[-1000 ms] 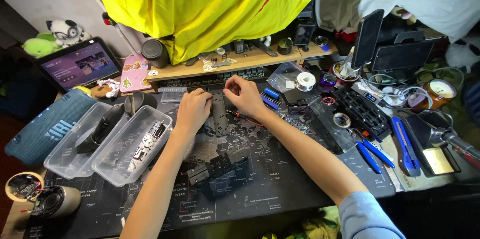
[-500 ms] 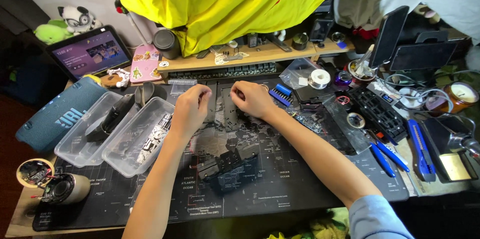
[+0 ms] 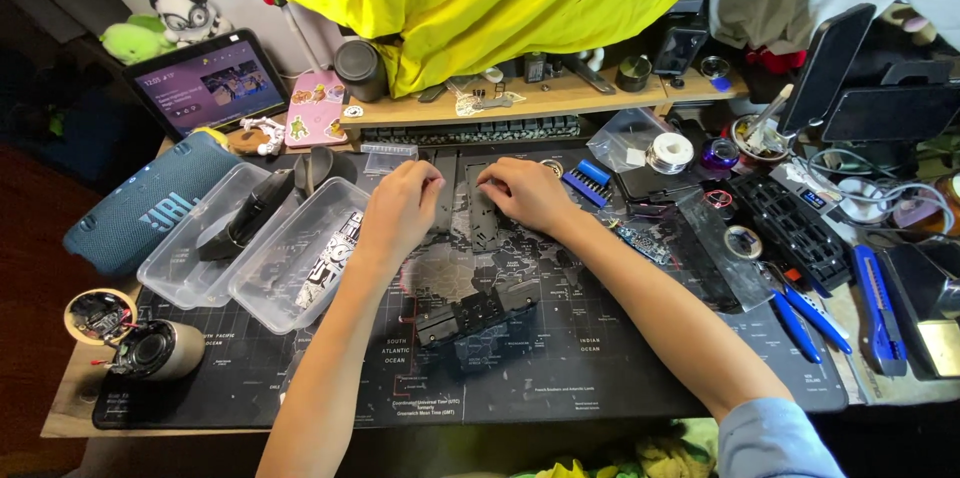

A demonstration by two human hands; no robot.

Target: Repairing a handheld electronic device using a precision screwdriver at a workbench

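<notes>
My left hand point(image 3: 400, 210) and my right hand point(image 3: 523, 193) rest side by side on the dark desk mat point(image 3: 600, 368), both with curled fingers. Between them lies a flat dark panel point(image 3: 482, 223) with cut-outs. Each hand grips one side of it, the left hand its left edge and the right hand its top right part. The fingers hide part of the panel. In front of the hands, nearer to me, a black oblong part point(image 3: 476, 313) lies on the mat, touched by neither hand.
Two clear plastic tubs point(image 3: 290, 253) with dark parts stand at the left, beside a blue-grey speaker point(image 3: 150, 208) and a tablet point(image 3: 205, 78). A small round speaker point(image 3: 155, 350) lies at the front left. Blue pliers point(image 3: 810, 316), tape rolls and a black bit case point(image 3: 790, 223) crowd the right.
My hands have drawn a little apart on the panel, the right one shifting right. The view has shifted slightly; nothing else on the desk has moved.
</notes>
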